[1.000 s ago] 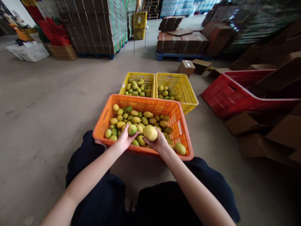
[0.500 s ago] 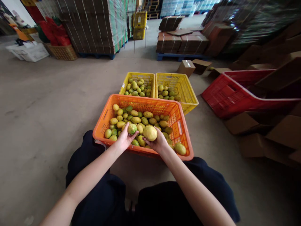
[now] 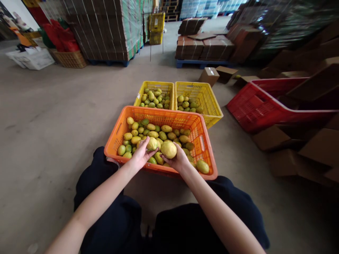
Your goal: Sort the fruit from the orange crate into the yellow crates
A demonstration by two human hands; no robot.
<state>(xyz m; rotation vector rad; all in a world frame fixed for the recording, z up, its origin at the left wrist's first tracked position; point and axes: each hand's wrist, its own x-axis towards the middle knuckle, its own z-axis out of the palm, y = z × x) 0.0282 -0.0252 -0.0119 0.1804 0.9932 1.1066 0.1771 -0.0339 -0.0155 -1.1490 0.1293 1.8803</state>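
Note:
An orange crate [image 3: 161, 111] stands in front of me with many green and yellow fruits [image 3: 153, 134] in it. Over its near part, my left hand [image 3: 141, 153] holds a yellow-green fruit [image 3: 152, 144] between thumb and fingers. Close beside it, my right hand [image 3: 180, 158] holds a larger pale yellow fruit [image 3: 168, 150], its fingers curled under and around it. A big fruit [image 3: 202, 166] lies in the crate's near right corner.
Behind the orange crate are two yellow crates [image 3: 156, 83] [image 3: 214, 102], both with fruits. At the right stands a red crate [image 3: 246, 106] among cardboard boxes [image 3: 286, 164]. Loaded pallets [image 3: 202, 63] are farther back.
The fruit in my left hand has turned, showing a yellower side, and appears slightly higher and more to the right. My right hand holds its fruit nearly unchanged.

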